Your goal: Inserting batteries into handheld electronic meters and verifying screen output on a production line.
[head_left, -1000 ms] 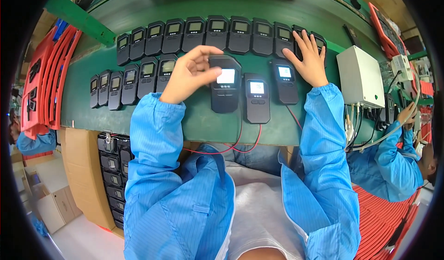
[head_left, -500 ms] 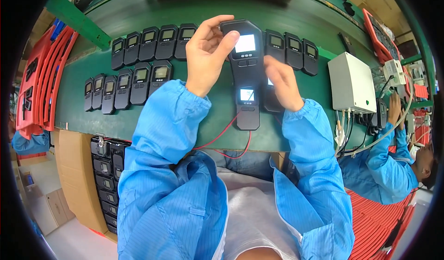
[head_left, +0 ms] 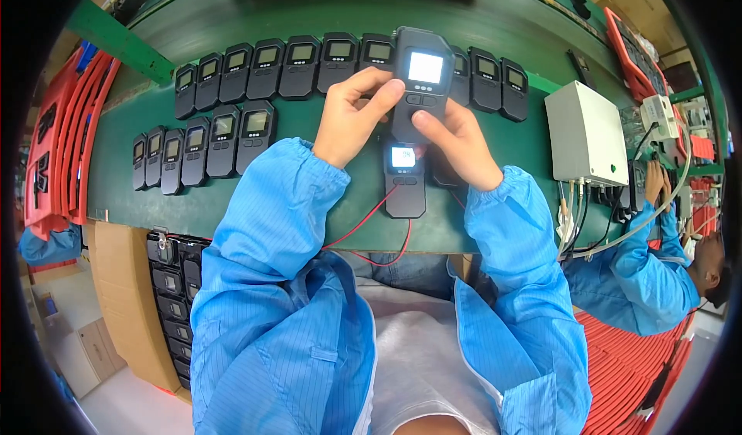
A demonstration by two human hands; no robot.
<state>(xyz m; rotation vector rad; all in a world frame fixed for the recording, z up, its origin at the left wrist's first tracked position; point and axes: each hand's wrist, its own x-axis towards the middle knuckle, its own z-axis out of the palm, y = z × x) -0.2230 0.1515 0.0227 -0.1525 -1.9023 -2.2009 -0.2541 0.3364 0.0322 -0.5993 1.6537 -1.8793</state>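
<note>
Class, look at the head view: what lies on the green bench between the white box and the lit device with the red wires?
Only bare green bench separates the white box from the wired device; the right hand hovers above that stretch.

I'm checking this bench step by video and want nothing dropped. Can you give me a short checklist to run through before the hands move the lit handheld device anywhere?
1. Both hands on the device: ok. The left hand and the right hand both grip the raised handheld device.
2. Its screen lit: ok, it glows white.
3. Second lit device lying flat on the green bench: ok, just below the hands.
4. Red wires clear of the hands: ok, they run from that lower device toward the bench's near edge.
5. Rows of dark devices left undisturbed: ok.
6. Wire attached to the raised device: cannot tell, the hands hide its lower end.
</note>
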